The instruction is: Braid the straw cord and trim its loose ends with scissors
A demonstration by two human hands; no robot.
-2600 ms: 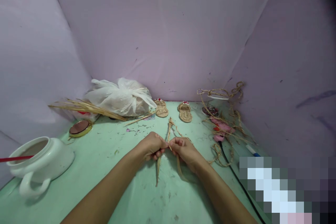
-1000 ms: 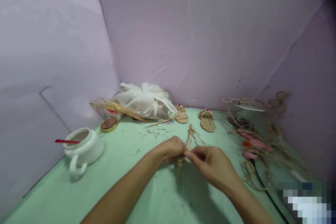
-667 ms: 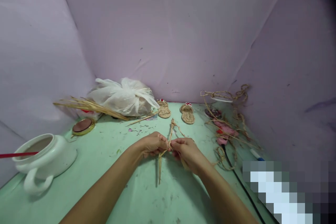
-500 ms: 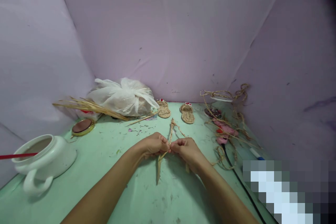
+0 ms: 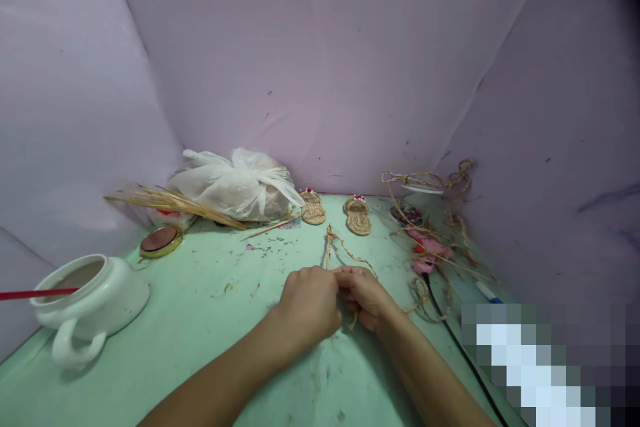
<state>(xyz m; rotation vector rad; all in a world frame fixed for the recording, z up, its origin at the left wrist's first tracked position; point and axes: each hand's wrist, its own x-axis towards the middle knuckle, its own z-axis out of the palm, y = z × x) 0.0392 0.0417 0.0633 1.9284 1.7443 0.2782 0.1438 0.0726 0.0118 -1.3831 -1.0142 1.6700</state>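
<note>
A thin braid of dry straw [image 5: 329, 247] lies on the green table [image 5: 210, 320] and runs from the middle toward my hands. My left hand [image 5: 309, 303] is closed over the near end of the braid, back of the hand up. Touching it from the right, my right hand [image 5: 367, 295] pinches the same straw strands with bent fingers. The loose strand ends are mostly hidden under both hands; a short piece shows between them.
Two tiny woven straw sandals [image 5: 313, 207] [image 5: 357, 215] sit by the back wall. A white plastic bag [image 5: 235, 183] and dry straw stalks [image 5: 170, 201] lie at back left, a round tin [image 5: 161, 241] and white pot [image 5: 90, 297] at left. Tangled braids and a pink tool [image 5: 430, 247] with black cord lie right.
My left hand has moved right and nearer, now covering the loose straw ends that hung below the hands. Both hands sit slightly lower on the table, closer together.
</note>
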